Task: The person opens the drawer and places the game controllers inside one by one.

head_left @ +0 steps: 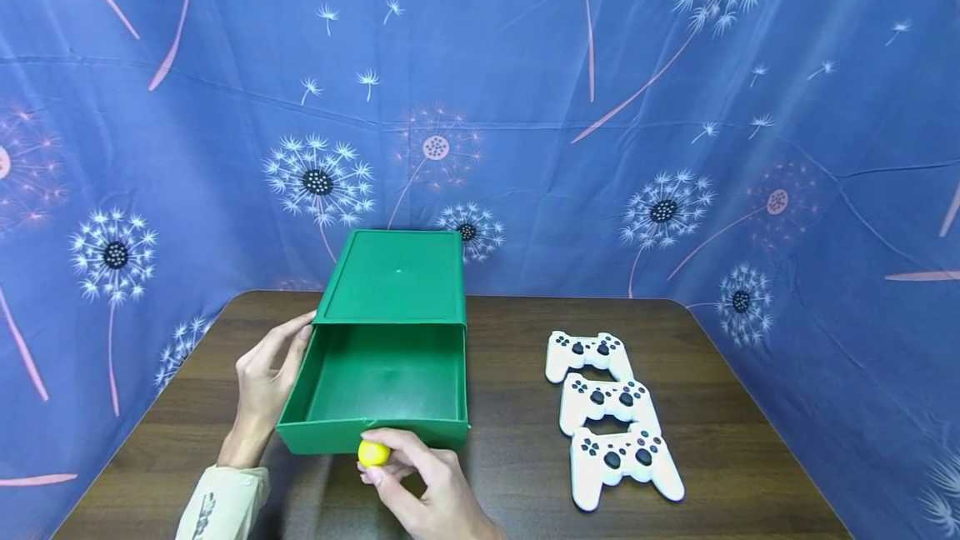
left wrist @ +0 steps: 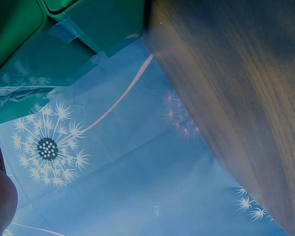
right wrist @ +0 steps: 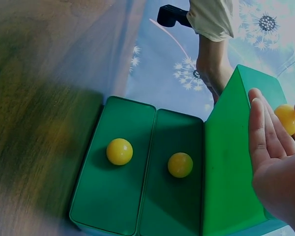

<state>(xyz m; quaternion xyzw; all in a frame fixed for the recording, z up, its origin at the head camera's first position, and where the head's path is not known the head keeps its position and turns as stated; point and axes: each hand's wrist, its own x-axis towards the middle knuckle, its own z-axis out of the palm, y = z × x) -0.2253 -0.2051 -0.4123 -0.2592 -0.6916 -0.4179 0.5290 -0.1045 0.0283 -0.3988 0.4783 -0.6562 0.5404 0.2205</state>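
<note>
We find right hand (head_left: 450,494) nearest, thumb and fingers pinching yellow knob (head_left: 373,452) on front of pulled-out drawer (head_left: 322,438). From fingers, drawer runs back into green cabinet (head_left: 397,286). Left hand (head_left: 264,380), fingers extended, touches cabinet's left side, farther from knob. We note three white controllers (head_left: 611,390) on table (head_left: 517,407) to right, well apart. Patterned cloth (head_left: 525,190) behind.

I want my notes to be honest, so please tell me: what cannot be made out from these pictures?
Inside of the closed drawers: hidden by their fronts, right wrist view.
Left hand: mostly cut off by left edge, left wrist view.
Yellow knob: partly covered by the right hand, right wrist view.
Sleeve marking: too small to read, head view.
</note>
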